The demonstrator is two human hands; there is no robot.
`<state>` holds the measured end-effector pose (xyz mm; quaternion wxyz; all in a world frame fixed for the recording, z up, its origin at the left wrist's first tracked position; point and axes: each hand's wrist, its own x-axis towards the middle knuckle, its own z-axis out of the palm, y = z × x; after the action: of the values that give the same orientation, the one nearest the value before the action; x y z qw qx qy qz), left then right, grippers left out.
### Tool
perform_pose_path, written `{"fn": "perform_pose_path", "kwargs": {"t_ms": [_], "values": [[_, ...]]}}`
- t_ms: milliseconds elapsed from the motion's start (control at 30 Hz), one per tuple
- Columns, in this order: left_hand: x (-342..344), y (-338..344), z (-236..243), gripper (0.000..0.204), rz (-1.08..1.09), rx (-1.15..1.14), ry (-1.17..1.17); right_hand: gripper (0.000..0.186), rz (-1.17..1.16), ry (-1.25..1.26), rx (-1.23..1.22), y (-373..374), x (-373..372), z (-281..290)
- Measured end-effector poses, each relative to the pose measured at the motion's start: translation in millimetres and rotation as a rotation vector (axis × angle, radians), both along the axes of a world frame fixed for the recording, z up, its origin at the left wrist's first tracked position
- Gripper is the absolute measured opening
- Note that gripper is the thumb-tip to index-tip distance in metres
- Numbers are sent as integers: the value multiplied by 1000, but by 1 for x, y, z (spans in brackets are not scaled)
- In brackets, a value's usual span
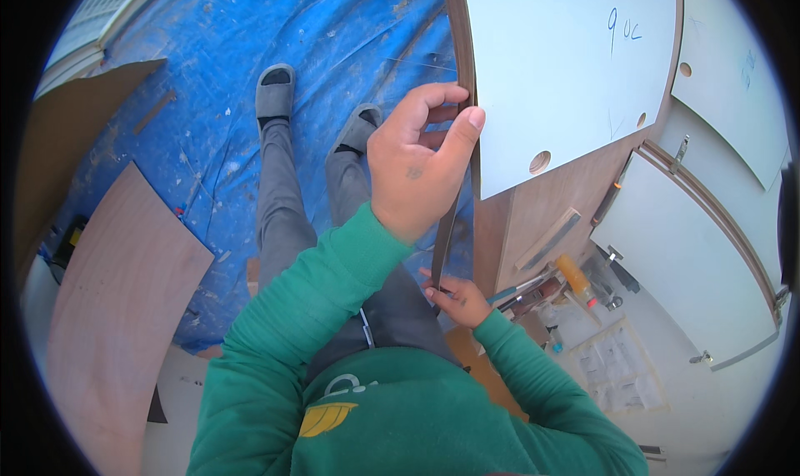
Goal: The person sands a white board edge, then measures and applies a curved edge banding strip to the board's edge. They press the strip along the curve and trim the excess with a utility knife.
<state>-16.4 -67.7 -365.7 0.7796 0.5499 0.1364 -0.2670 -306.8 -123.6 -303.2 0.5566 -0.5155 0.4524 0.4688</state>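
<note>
My left hand point(417, 172) is closed at the left edge of a white board point(550, 84) with drilled holes, fingers curled on a thin dark edge strip point(450, 222) that runs along this edge and hangs past the board's lower corner. Lower down, my right hand point(458, 301) pinches the hanging end of the same strip between thumb and fingers.
A blue tarp point(192, 34) covers the floor under my feet. A curved plywood sheet point(125, 293) lies at the left. At the right are more white panels point(675, 251), a wooden surface point(533, 209), clamps and a yellow bottle point(575, 276) among scattered tools.
</note>
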Motion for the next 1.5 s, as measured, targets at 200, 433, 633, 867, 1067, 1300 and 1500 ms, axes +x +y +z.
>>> {"fn": "perform_pose_path", "kwargs": {"t_ms": [200,433,633,867,1067,1300,1500], "values": [[-12,2,-3,29,-23,37,-24,49,17,-19,-20,-1,1,2],[-11,0,1,28,-30,45,-1,48,37,-27,-22,-1,-4,-2],[-11,0,2,30,-41,41,-10,48,59,-68,-31,0,-3,-2],[-28,6,11,38,-89,4,143,50,27,-66,-3,-4,-6,-1],[-35,6,13,35,-123,38,160,50,-27,-22,10,-7,-1,1],[-38,3,12,35,-111,54,150,49,-23,-78,20,-5,2,0],[-53,9,16,37,-170,21,260,54,1,-55,59,-7,4,1]]}}
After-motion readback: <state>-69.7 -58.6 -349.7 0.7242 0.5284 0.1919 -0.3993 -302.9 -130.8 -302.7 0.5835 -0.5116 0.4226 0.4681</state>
